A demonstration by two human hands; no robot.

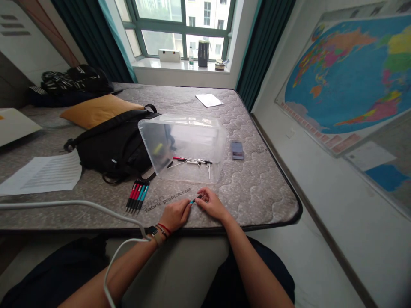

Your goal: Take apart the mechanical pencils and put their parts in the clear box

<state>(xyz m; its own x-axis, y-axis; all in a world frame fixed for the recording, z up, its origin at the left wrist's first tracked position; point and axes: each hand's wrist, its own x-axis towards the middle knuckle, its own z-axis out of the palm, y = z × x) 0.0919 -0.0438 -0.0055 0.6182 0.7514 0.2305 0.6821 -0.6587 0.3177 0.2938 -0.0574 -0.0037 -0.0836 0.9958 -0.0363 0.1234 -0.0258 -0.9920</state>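
Two hands meet just above the mattress edge: the left hand (pixel 175 215) and right hand (pixel 212 204) have their fingers (pixel 202 193) pressed together, pinching a teal-and-black pen (pixel 195 199) between them. Just left of the fingers lies a row of red and teal pens (pixel 138 196). Ahead of the fingers, a clear plastic bin (pixel 183 139) lies on its side around more pens (pixel 191 161), on the quilted mattress (pixel 257 196).
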